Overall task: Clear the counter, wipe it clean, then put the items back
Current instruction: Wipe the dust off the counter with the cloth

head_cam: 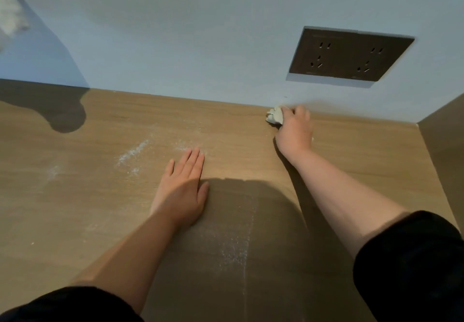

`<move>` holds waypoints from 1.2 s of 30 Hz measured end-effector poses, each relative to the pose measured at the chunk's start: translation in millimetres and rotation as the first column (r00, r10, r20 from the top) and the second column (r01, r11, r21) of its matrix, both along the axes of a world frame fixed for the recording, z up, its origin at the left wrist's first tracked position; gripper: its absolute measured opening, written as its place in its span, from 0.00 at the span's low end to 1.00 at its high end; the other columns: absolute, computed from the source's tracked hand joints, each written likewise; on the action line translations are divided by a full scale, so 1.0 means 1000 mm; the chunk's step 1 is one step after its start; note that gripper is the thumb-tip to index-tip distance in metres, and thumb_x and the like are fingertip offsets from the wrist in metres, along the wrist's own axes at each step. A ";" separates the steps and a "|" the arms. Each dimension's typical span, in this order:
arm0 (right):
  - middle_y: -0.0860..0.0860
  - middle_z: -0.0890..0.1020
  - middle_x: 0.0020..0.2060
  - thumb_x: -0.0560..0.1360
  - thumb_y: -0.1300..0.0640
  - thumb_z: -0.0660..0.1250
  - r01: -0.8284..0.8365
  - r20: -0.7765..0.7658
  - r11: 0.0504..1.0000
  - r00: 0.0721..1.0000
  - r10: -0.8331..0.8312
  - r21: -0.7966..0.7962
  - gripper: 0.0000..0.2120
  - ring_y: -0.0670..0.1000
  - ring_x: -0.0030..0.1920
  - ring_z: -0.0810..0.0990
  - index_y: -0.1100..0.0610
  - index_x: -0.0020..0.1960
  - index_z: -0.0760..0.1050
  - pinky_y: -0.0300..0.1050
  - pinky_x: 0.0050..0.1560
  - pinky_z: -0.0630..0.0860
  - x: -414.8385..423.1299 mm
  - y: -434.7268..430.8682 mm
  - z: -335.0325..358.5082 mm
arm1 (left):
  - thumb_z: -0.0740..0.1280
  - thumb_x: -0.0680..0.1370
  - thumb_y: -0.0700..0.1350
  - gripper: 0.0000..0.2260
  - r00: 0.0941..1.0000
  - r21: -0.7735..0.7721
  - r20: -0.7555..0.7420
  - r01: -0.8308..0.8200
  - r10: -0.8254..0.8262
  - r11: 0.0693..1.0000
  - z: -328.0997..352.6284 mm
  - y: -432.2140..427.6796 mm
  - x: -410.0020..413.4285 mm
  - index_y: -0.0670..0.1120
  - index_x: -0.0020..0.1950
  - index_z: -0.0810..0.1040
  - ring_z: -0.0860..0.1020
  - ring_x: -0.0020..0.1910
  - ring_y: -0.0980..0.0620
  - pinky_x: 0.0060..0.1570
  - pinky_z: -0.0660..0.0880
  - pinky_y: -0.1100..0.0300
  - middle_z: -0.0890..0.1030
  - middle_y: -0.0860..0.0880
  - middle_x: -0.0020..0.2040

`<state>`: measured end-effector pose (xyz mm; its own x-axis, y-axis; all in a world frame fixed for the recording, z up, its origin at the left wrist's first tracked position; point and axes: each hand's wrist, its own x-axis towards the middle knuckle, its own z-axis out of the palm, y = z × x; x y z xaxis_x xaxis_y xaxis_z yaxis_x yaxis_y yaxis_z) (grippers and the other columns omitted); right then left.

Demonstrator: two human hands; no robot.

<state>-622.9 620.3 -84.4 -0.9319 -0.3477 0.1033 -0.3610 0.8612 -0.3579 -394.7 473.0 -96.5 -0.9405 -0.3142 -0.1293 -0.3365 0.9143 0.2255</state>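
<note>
R hand (pixel 293 130): fingers curled round a pale wad (pixel 275 116), cloth or tissue, can't tell which. Wad pressed down at far edge of table (pixel 75 196), right in the seam where top meets wall (pixel 200 32).

L hand (pixel 184 183): flat, palm down on table, fingers straight and close together, holds nothing. Reads as a brace while the other arm reaches.

Both arms bare to elbow, dark sleeves (pixel 406 259) pushed up.

White dust (pixel 133 153) in streaks just beyond and left of L fingertips; another band w/ a thin straight line near front, between the arms (pixel 236 243); faint specks far left. Stretch around R hand and toward side panel (pixel 444 145) looks cleaner, though shadow makes that unsure.

Dark socket plate (pixel 349 55) on wall above R hand, nothing plugged in.

Progress, my read: clearing looks done; items that go back not in view. Wiping under way, prob. early to mid: back right corner being worked, centre, left and front strip not yet done. Putting items back not begun.
</note>
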 end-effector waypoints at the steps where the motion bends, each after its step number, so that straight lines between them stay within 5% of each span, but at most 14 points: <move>1: 0.55 0.70 0.60 0.73 0.66 0.66 -0.002 -0.007 1.000 1.000 0.002 0.011 0.25 0.56 0.61 0.68 0.57 0.69 0.69 0.49 0.63 0.67 0.000 -0.006 0.000 | 0.37 0.76 0.60 0.34 1.000 0.007 -0.011 0.001 -0.001 1.000 -0.001 0.000 0.000 0.46 0.80 0.45 0.38 0.76 0.57 0.75 0.38 0.54 0.45 0.50 0.80; 9: 0.54 0.71 0.59 0.74 0.69 0.61 -0.306 0.065 0.950 0.949 0.309 -0.057 0.26 0.56 0.61 0.68 0.56 0.70 0.70 0.47 0.62 0.66 0.017 -0.047 -0.002 | 0.35 0.75 0.59 0.35 1.000 -0.004 -0.013 0.003 -0.003 1.000 -0.002 -0.002 0.000 0.47 0.80 0.44 0.37 0.75 0.59 0.75 0.36 0.54 0.44 0.50 0.80; 17: 0.44 0.72 0.50 0.80 0.61 0.58 -0.566 0.291 0.793 0.738 0.609 -0.225 0.16 0.49 0.52 0.70 0.49 0.63 0.75 0.44 0.55 0.70 0.093 -0.011 0.002 | 0.33 0.74 0.59 0.35 1.000 -0.011 0.021 0.005 -0.005 1.000 -0.001 0.001 0.000 0.46 0.80 0.43 0.38 0.76 0.57 0.76 0.38 0.53 0.43 0.50 0.80; 20: 0.48 0.70 0.49 0.77 0.68 0.59 -0.364 0.221 0.879 0.871 0.438 -0.307 0.17 0.55 0.52 0.73 0.57 0.61 0.78 0.43 0.54 0.69 0.053 -0.015 0.004 | 0.33 0.74 0.58 0.35 1.000 -0.012 0.017 0.010 -0.010 1.000 -0.001 0.000 0.001 0.46 0.80 0.44 0.39 0.77 0.56 0.76 0.37 0.53 0.44 0.50 0.80; 24: 0.52 0.65 0.48 0.74 0.72 0.57 -0.188 0.152 0.972 0.966 0.208 -0.139 0.25 0.59 0.57 0.69 0.56 0.67 0.74 0.43 0.59 0.64 -0.007 -0.006 -0.005 | 0.36 0.76 0.57 0.34 1.000 -0.011 0.006 0.010 -0.010 1.000 -0.002 -0.002 0.001 0.45 0.80 0.45 0.41 0.78 0.54 0.76 0.38 0.53 0.45 0.50 0.80; 27: 0.54 0.69 0.50 0.74 0.69 0.60 -0.317 0.127 0.943 0.936 0.328 -0.100 0.24 0.59 0.55 0.69 0.53 0.67 0.75 0.53 0.57 0.69 0.029 -0.010 -0.010 | 0.40 0.78 0.56 0.31 1.000 -0.003 -0.004 0.007 -0.007 1.000 -0.003 -0.001 0.001 0.45 0.80 0.46 0.42 0.78 0.54 0.76 0.39 0.53 0.46 0.49 0.80; 30: 0.48 0.71 0.49 0.80 0.57 0.60 -0.450 0.176 0.886 0.869 0.463 -0.108 0.10 0.51 0.51 0.70 0.49 0.59 0.75 0.48 0.53 0.71 0.089 -0.004 -0.006 | 0.41 0.79 0.55 0.31 1.000 -0.007 0.017 0.010 -0.010 1.000 -0.002 0.000 0.001 0.45 0.80 0.46 0.42 0.78 0.54 0.76 0.39 0.53 0.45 0.49 0.80; 33: 0.48 0.73 0.48 0.79 0.59 0.60 -0.631 0.138 0.766 0.753 0.643 -0.125 0.11 0.50 0.49 0.72 0.50 0.58 0.76 0.46 0.50 0.73 0.120 0.001 0.000 | 0.41 0.78 0.55 0.30 1.000 -0.006 0.026 0.013 -0.013 1.000 0.000 -0.001 0.000 0.45 0.80 0.45 0.41 0.78 0.53 0.76 0.38 0.53 0.45 0.49 0.80; 36: 0.48 0.75 0.47 0.78 0.62 0.61 -0.482 0.121 0.855 0.853 0.508 -0.191 0.11 0.50 0.47 0.75 0.55 0.59 0.77 0.47 0.48 0.76 0.088 0.003 0.009 | 0.42 0.79 0.55 0.30 0.999 0.009 0.027 0.018 -0.018 1.000 0.001 0.000 0.000 0.46 0.80 0.45 0.41 0.78 0.54 0.75 0.37 0.54 0.44 0.49 0.80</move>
<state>-535.1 623.0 -75.3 -0.6481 -0.7596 0.0544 -0.6511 0.5155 -0.5571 -394.4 472.6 -95.1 -0.9420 -0.2963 -0.1576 -0.3264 0.9182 0.2246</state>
